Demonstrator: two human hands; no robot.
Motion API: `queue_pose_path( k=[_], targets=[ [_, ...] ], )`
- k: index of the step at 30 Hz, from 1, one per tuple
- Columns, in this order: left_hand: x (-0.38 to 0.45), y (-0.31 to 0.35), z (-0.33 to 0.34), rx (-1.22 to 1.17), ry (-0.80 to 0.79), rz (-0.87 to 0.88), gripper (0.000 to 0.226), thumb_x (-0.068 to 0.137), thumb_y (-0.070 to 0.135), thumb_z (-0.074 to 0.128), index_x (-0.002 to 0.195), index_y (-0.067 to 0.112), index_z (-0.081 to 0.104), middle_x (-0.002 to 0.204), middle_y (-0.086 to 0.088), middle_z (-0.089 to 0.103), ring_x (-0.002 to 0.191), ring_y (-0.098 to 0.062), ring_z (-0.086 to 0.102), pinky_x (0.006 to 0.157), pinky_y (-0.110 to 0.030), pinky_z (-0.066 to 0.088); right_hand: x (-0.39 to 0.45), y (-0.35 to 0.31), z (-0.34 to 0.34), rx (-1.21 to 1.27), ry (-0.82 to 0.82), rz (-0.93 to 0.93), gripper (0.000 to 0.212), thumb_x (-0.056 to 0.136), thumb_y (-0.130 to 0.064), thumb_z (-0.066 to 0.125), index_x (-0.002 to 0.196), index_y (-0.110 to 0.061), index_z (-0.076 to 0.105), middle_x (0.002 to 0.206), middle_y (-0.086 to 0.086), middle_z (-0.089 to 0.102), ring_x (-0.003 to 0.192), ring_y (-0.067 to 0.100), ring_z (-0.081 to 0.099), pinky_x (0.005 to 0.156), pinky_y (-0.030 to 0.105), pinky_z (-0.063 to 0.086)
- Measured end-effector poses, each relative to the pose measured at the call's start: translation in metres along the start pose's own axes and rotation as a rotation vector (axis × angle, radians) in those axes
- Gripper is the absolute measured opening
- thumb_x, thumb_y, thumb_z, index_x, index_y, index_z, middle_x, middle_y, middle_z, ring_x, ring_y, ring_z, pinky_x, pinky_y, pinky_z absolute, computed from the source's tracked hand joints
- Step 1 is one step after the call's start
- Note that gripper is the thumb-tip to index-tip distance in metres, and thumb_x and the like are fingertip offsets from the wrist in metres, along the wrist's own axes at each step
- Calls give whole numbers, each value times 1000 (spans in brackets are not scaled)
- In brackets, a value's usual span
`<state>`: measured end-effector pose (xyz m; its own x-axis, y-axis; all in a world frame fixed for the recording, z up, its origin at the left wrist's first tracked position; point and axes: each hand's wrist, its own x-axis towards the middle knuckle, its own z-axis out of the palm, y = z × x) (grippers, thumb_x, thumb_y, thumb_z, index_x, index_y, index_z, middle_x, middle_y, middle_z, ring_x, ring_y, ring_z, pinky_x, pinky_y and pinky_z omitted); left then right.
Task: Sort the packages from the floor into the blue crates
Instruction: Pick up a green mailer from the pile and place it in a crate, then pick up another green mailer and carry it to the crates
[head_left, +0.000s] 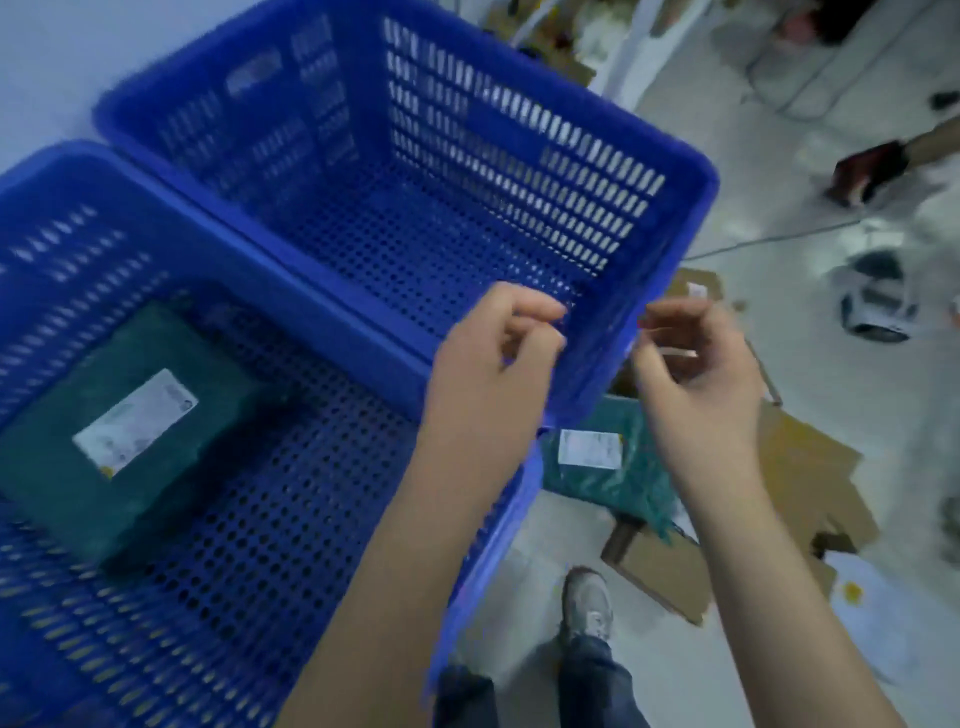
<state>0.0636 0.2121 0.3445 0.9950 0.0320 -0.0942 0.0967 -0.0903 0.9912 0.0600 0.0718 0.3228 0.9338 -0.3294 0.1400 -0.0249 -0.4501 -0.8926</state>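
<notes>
1 green package (130, 415) already lies in the near blue crate (322, 312); the far crate (691, 176) looks empty. Another green package (608, 467) waits on the floor (810, 291). Both the left hand (493, 353) and the right hand (691, 358) hover loosely curled, holding no package.

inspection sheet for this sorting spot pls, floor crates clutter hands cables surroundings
surface: pale floor
job's things: one green package inside near blue crate; far blue crate holds nothing; second green package on floor
clutter: flattened cardboard beside crates
grippers: left hand and right hand loosely curled over far crate; right hand may pinch a small scrap, too blurred to tell
cables: thin line across floor
surroundings: another person's arm at right edge
</notes>
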Motion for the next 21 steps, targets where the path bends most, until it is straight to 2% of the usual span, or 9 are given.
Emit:
queue_pose_path(
  k=[2,4,6,9,10,12,16,19,21],
  targets=[
    [-2,-2,55,102,-179,12,14,73,20,45,74,30,56,69,7,63,74,-18,64,71,-36,51,9,47,-31,-71,35,129,22,78,-3,55,90,-22,52,84,-6,58,74,6,56,72,25,46],
    [-8,-19,108,161,-318,-16,16,73,21,45,79,26,59,67,10,60,73,-18,62,71,-36,50,10,101,-58,-160,-4,292,21,79,-1,58,96,-13,53,92,4,61,81,17,57,76,32,45],
    [-13,-53,153,251,-463,-123,15,79,23,47,86,24,60,70,11,59,75,-15,60,72,-34,50,3,157,-81,-219,-61,483,23,80,-2,60,101,-4,53,101,14,62,91,26,57,79,34,45],
    [-18,-117,204,462,-630,-336,15,88,22,50,101,17,56,103,-3,65,102,-24,59,88,-34,46,-18,230,-107,-268,-138,743,28,83,-9,62,108,-1,52,95,10,61,82,21,56,71,21,42],
    [-21,-137,215,530,-665,-410,20,88,24,50,106,14,53,111,-7,62,105,-27,57,87,-33,44,-27,250,-114,-275,-178,817,29,84,-12,62,109,-2,52,94,8,61,77,17,54,67,19,41],
    [-22,-174,228,619,-720,-534,31,88,26,51,116,14,49,118,-9,58,109,-27,55,82,-30,40,-41,289,-125,-265,-262,943,30,85,-21,64,107,-7,50,98,10,60,78,17,52,69,25,40],
    [-18,-238,237,677,-670,-804,52,86,34,52,131,10,42,129,-14,53,113,-28,54,88,-32,44,-55,350,-141,-265,-352,1064,17,82,-23,66,86,-14,53,90,11,60,76,22,56,76,40,50],
    [-12,-273,241,683,-560,-915,51,88,37,50,135,17,43,128,-12,55,110,-29,55,85,-32,46,-51,386,-149,-220,-390,1179,38,84,-25,66,112,-4,51,97,12,54,86,23,53,76,36,46],
    [-8,-292,244,667,-480,-974,41,88,35,50,124,16,51,122,-16,58,108,-32,57,88,-36,48,-40,407,-152,-194,-390,1213,46,84,-26,66,120,-5,48,99,9,52,87,22,52,78,37,48]
  ],
)
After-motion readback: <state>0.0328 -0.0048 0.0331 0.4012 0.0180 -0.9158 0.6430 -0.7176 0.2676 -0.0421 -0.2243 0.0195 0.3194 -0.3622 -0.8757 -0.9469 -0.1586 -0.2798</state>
